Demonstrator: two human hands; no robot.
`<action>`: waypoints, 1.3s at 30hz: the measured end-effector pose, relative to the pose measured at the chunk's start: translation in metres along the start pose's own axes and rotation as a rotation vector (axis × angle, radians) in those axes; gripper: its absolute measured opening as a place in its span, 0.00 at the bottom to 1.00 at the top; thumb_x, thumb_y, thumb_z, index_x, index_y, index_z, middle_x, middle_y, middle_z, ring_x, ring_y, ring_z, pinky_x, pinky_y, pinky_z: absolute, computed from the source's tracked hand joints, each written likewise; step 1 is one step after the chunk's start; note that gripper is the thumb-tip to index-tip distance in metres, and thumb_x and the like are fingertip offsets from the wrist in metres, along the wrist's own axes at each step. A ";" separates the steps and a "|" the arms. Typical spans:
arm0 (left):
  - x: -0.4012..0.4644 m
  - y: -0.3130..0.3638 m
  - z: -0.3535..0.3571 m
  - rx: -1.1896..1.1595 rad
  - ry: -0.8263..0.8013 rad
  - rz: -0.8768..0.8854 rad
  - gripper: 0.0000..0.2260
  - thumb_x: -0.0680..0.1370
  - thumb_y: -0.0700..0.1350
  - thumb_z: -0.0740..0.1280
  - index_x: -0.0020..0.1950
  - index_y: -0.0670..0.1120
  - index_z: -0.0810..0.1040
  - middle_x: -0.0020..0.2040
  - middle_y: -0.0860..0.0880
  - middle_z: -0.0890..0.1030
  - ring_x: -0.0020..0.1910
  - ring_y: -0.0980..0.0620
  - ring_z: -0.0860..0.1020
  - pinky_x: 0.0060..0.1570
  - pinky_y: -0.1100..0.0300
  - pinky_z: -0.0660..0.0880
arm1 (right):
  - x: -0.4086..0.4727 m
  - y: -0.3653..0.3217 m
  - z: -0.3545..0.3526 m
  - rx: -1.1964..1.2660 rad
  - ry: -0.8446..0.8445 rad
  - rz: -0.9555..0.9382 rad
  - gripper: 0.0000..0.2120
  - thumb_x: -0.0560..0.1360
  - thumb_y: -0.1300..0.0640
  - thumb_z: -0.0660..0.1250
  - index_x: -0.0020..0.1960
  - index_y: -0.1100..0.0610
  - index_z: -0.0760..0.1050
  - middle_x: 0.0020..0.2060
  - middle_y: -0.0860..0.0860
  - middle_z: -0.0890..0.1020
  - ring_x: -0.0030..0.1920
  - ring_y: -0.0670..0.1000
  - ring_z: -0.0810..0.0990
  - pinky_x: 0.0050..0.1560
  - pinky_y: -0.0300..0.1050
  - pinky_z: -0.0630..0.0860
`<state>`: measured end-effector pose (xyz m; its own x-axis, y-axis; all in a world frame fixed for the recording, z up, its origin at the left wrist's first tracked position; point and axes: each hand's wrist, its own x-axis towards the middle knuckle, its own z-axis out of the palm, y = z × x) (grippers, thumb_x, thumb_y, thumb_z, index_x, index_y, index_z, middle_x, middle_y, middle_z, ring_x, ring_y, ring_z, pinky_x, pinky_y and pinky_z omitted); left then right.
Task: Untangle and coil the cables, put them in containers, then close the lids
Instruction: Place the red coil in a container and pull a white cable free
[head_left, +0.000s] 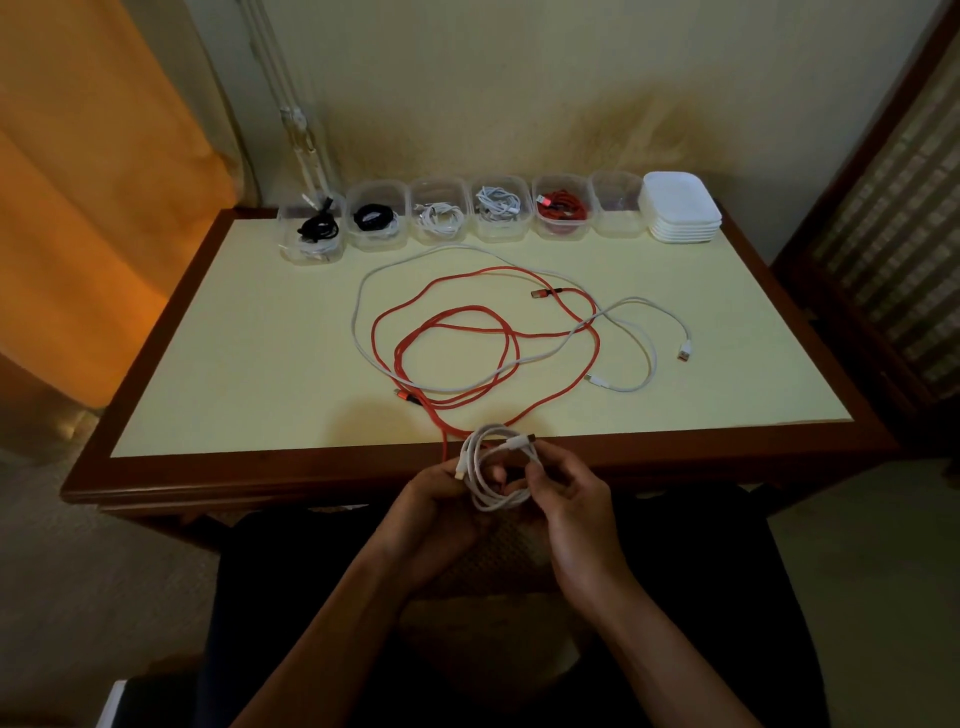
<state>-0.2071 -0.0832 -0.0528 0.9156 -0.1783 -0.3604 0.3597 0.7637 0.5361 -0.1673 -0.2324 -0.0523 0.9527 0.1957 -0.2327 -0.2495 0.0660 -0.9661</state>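
A coiled white cable (493, 467) hangs between my hands just off the table's near edge. My left hand (441, 499) grips its left side, and my right hand (563, 491) pinches its right side near one plug. On the table lie a tangled red cable (457, 343) and a long loose white cable (631, 332), crossing each other. Along the back stand several clear containers: two with black cables (311, 228) (375, 217), two with white cables (438, 214) (500, 205), one with a red cable (562, 207), and one empty container (618, 205).
A stack of white lids (681, 208) stands at the back right beside the empty container. The table (234, 353) has a cream top and dark wood rim. An orange curtain (83, 182) hangs at the left, and a wooden screen (893, 208) stands at the right.
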 end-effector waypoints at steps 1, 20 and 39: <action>0.000 0.000 0.000 -0.122 0.007 -0.013 0.21 0.75 0.36 0.57 0.66 0.30 0.71 0.62 0.33 0.72 0.62 0.36 0.70 0.68 0.42 0.68 | 0.001 0.002 0.000 -0.053 0.013 -0.021 0.10 0.80 0.62 0.66 0.54 0.48 0.79 0.50 0.50 0.85 0.51 0.47 0.84 0.49 0.42 0.81; 0.005 0.017 -0.001 0.635 0.162 0.032 0.22 0.83 0.42 0.57 0.32 0.49 0.81 0.49 0.37 0.79 0.54 0.37 0.75 0.67 0.38 0.66 | 0.032 -0.006 -0.016 -0.536 -0.165 -0.391 0.06 0.77 0.57 0.70 0.54 0.53 0.82 0.46 0.43 0.84 0.49 0.42 0.82 0.46 0.34 0.79; 0.060 0.084 0.001 0.849 0.327 0.145 0.08 0.81 0.39 0.63 0.58 0.42 0.77 0.50 0.41 0.84 0.49 0.44 0.83 0.52 0.50 0.79 | 0.108 -0.060 -0.034 -0.402 0.055 -0.150 0.04 0.76 0.59 0.71 0.48 0.56 0.85 0.40 0.48 0.86 0.38 0.45 0.84 0.35 0.36 0.78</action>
<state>-0.1214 -0.0302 -0.0286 0.9121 0.1665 -0.3746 0.3750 0.0301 0.9265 -0.0439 -0.2488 -0.0230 0.9837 0.1604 -0.0815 -0.0303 -0.2992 -0.9537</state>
